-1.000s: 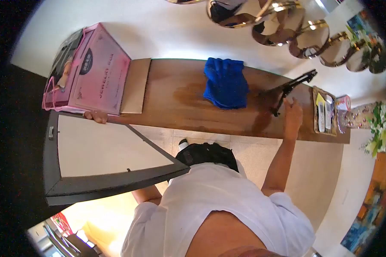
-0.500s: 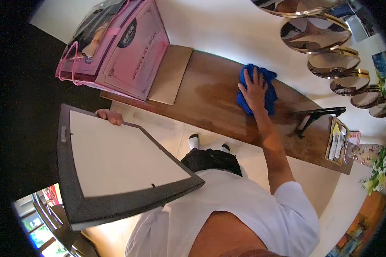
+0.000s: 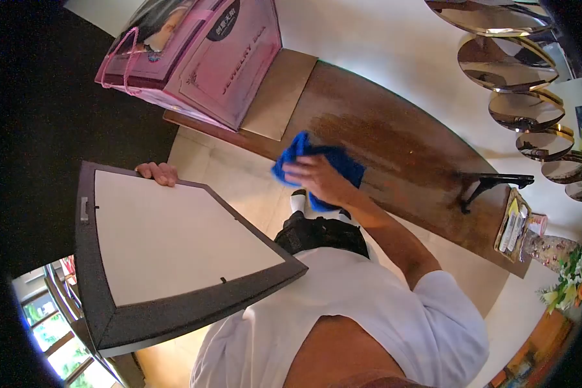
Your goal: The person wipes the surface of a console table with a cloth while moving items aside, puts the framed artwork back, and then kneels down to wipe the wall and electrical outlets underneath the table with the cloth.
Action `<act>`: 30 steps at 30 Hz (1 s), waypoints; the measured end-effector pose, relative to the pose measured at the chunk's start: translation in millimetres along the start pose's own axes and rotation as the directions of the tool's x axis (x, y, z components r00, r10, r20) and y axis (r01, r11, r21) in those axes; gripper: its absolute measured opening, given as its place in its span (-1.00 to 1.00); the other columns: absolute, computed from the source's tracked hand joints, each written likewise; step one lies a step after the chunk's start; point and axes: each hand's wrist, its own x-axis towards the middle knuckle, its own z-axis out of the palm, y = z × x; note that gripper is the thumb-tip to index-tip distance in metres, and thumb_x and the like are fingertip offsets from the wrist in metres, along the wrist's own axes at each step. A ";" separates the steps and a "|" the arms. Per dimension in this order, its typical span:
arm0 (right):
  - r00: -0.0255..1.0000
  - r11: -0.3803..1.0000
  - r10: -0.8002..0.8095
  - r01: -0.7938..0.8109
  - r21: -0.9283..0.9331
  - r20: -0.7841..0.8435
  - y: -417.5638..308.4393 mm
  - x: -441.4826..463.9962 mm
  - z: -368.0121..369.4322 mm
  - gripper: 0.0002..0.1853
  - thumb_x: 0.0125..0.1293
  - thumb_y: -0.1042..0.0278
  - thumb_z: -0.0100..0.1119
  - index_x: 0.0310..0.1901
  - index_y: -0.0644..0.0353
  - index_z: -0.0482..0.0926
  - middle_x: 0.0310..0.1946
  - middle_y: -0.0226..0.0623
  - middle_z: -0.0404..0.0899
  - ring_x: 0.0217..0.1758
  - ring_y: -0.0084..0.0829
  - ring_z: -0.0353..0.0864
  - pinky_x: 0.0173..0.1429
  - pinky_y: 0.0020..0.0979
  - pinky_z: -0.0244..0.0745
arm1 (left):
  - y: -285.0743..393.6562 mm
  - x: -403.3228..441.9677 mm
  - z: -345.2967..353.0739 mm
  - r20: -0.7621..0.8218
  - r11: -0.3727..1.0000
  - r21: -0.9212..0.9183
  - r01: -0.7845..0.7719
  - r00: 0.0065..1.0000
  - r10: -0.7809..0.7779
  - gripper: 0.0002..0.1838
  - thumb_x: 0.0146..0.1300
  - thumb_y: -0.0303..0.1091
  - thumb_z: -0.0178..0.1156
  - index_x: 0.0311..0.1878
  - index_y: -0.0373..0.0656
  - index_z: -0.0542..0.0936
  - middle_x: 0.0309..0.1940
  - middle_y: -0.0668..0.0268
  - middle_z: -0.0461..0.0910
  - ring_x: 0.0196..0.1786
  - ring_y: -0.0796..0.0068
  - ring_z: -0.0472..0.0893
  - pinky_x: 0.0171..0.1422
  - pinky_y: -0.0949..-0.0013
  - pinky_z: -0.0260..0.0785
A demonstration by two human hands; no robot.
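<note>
Clutching crumpled blue cloth [image 3: 344,163], right hand [image 3: 320,180] curled, left hand [image 3: 158,174] clasping flat, dark-edged frame [image 3: 178,242]

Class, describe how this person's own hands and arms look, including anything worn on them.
The right hand is ungloved, with no watch or bracelet visible at the wrist. A loose, plain white fabric short sleeve covers the upper right arm. The left hand shows only ungloved fingers; its wrist and forearm are hidden.
</note>
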 end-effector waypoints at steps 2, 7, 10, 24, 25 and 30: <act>0.984 0.924 -0.177 0.156 0.348 0.029 -6.7 -8.0 -17.0 -0.56 0.23 0.42 0.06 0.18 0.00 0.53 0.34 -0.31 0.35 0.37 -0.25 0.31 0.37 -0.10 0.26 | 4.1 -1.1 12.9 -0.010 0.999 0.012 0.030 1.000 -0.030 -0.64 0.44 -0.04 -0.06 0.03 -0.13 0.44 -0.16 0.12 0.58 -0.17 0.22 0.56 -0.11 0.19 0.32; 0.905 0.905 0.299 -0.169 0.389 -0.304 50.9 23.7 -103.3 -0.48 0.26 0.37 0.12 0.30 0.01 0.41 0.35 -0.08 0.30 0.42 -0.07 0.24 0.50 -0.15 0.11 | 15.8 -10.8 28.8 0.007 0.998 0.003 0.068 0.998 -0.068 -0.63 0.44 -0.06 -0.05 0.06 -0.14 0.45 -0.15 0.11 0.58 -0.15 0.22 0.54 -0.07 0.21 0.31; 0.849 0.945 0.245 -0.101 0.310 -0.469 103.0 79.4 -107.9 -0.45 0.25 0.35 0.15 0.31 0.03 0.40 0.35 0.06 0.25 0.40 0.03 0.25 0.46 -0.13 0.17 | 13.8 -21.1 30.2 -0.003 1.000 -0.007 0.024 1.000 -0.024 -0.63 0.45 -0.06 -0.07 0.06 -0.14 0.45 -0.13 0.11 0.58 -0.16 0.22 0.54 -0.07 0.21 0.30; 0.940 0.941 -0.338 0.338 -0.001 -0.039 -7.4 101.5 25.5 -0.57 0.17 0.42 0.09 0.12 0.13 0.49 0.03 -0.10 0.45 0.07 -0.07 0.45 0.15 -0.13 0.43 | 50.9 -66.9 28.1 -0.017 0.993 0.117 -0.023 1.000 0.025 -0.64 0.44 -0.06 -0.06 0.09 -0.10 0.44 -0.10 0.13 0.58 -0.12 0.22 0.54 0.00 0.16 0.33; 0.947 0.939 -0.319 0.321 0.121 -0.038 -8.9 103.9 3.1 -0.56 0.18 0.42 0.09 0.15 0.12 0.48 0.05 -0.10 0.45 0.07 -0.08 0.45 0.17 -0.13 0.43 | 55.1 -68.9 30.3 -0.044 0.990 0.137 -0.036 0.998 0.043 -0.63 0.44 -0.04 -0.06 0.10 -0.10 0.44 -0.11 0.14 0.58 -0.13 0.24 0.54 -0.02 0.17 0.32; 0.959 0.987 0.074 -0.110 -0.117 -0.273 72.5 139.7 -59.0 -0.59 0.24 0.43 0.06 0.15 0.10 0.47 0.08 -0.11 0.44 0.10 -0.10 0.43 0.12 -0.10 0.44 | 55.7 -83.5 30.5 -0.071 0.984 0.148 -0.102 0.991 0.113 -0.60 0.43 0.02 -0.07 0.08 -0.09 0.43 -0.16 0.19 0.58 -0.15 0.27 0.54 -0.07 0.19 0.27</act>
